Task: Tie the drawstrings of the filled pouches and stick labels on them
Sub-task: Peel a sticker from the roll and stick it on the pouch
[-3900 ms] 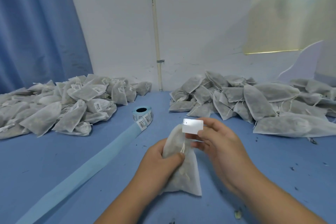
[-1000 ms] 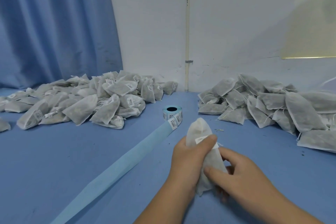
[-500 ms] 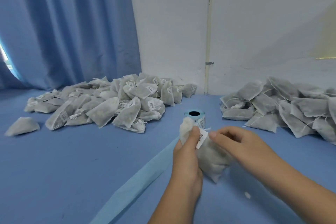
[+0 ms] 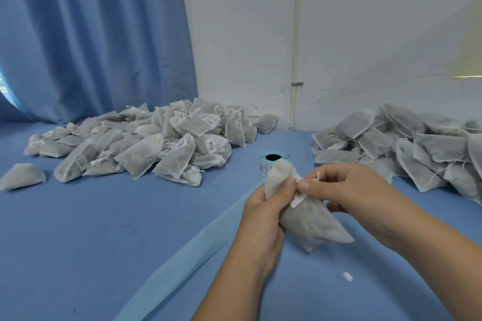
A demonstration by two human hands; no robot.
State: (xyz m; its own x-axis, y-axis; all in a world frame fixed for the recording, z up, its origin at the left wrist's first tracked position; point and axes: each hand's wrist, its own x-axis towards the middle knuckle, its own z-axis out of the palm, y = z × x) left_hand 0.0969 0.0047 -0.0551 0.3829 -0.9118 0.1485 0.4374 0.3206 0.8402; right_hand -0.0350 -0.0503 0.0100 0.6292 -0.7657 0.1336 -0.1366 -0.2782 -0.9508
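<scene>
Two fingertips (image 4: 303,185) meet on the white label (image 4: 297,194) near the neck of a filled pouch (image 4: 310,221): the left hand (image 4: 263,206) is curled round the neck, while the right hand (image 4: 347,187) pinches at the label, a bit of drawstring (image 4: 316,178) poking up beside it. The pouch hangs tilted just above the blue table (image 4: 104,229), in front of the label roll (image 4: 264,164). Labelled pouches (image 4: 156,148) lie heaped at the left, plain ones (image 4: 417,148) at the right.

The left hand (image 4: 268,206) is curled in a grip, thumb uppermost, the right hand (image 4: 347,187) pinching thumb-to-fingers beside it.
</scene>
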